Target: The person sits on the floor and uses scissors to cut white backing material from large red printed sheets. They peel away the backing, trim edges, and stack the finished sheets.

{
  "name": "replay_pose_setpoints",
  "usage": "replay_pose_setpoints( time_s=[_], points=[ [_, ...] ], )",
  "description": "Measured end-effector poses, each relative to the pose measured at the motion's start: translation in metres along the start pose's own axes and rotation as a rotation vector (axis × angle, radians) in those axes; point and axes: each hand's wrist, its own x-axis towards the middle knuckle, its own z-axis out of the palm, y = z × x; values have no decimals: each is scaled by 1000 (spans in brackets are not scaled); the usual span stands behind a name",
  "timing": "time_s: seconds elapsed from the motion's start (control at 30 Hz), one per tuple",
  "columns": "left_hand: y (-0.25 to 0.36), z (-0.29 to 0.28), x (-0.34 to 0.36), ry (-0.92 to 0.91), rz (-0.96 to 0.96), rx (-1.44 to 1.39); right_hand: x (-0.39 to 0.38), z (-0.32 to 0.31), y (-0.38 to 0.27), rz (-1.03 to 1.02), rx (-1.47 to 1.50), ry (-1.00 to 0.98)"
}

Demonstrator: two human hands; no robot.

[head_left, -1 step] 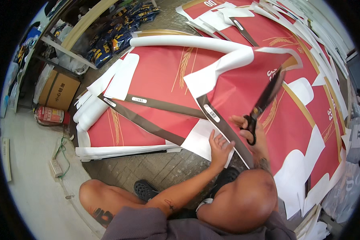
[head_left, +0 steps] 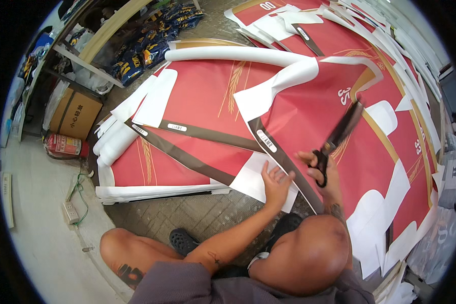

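Black-handled scissors [head_left: 336, 137] are in my right hand [head_left: 320, 175], fingers through the handle loops and the dark blades pointing up and away over a printed red sheet. My left hand [head_left: 277, 186] is held palm up with its fingers apart and nothing in it, just above a white paper corner [head_left: 252, 175]. Between the hands runs the dark brown border [head_left: 285, 161] of the red sheet [head_left: 299, 114], which has a white edge curling up at its far side. More red printed sheets [head_left: 200, 93] with gold wheat motifs lie to the left.
White rolled paper [head_left: 117, 144] lies at the left, and a long white roll [head_left: 233, 52] crosses the back. White offcuts [head_left: 370, 223] lie at the right. Along the left wall are a fire extinguisher [head_left: 65, 145], a cardboard box [head_left: 77, 112], a shelf [head_left: 111, 30] and a power socket [head_left: 70, 213].
My right hand and the scissors have shifted slightly down and to the right. The sheet's curled far edge has changed shape near the blades. My left hand has moved slightly left.
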Motion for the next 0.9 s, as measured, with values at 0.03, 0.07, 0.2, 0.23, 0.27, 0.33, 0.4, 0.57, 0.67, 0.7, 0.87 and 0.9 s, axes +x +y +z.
replay_pose_setpoints(
  time_s=[0.03,0.07,0.2,0.23,0.27,0.33,0.4,0.57,0.67,0.7,0.87,0.9],
  points=[
    [9,2,23,78,-46,42,-7,-8,2,-23,-37,39],
    [17,7,56,160,-128,80,-16,-18,7,-14,-63,96],
    [54,50,151,216,-106,413,-61,-56,24,114,-271,373],
    [64,74,157,119,2,507,-78,-54,27,147,-437,533],
    [74,107,153,106,230,562,-93,-49,25,258,-652,747],
    [109,166,147,-214,381,287,-119,-6,10,267,-813,847],
    [153,212,147,-176,708,307,-130,63,-21,243,-1122,670],
    [251,126,245,128,777,282,-88,207,-128,136,-1649,526],
    [284,-34,312,149,381,380,-59,217,-162,32,-1653,536],
    [289,-86,327,226,244,475,-55,211,-167,-32,-1623,527],
    [229,-250,329,413,376,91,-67,181,-151,-125,-1576,425],
    [218,-263,324,505,331,106,-73,178,-141,-108,-1564,408]
  ],
)
